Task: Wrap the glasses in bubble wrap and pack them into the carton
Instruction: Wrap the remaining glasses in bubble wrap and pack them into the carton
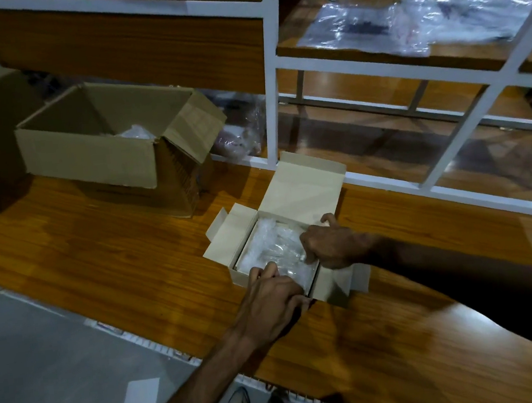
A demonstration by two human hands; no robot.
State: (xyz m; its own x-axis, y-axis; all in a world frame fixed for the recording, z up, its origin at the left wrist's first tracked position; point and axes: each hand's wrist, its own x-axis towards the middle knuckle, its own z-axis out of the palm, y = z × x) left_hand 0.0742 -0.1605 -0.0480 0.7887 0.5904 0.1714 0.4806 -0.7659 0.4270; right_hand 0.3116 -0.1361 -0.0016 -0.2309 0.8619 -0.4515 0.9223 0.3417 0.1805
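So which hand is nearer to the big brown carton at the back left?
Left. The left hand is at the small box's near edge, on the side toward the brown carton. The right hand is at the box's right edge, farther away.

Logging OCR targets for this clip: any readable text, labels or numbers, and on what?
None readable.
White carton: flaps blank.
Brown box: no print visible.
Table edge strip: small marks, too blurred to read.
White sheet on the floor: blank.
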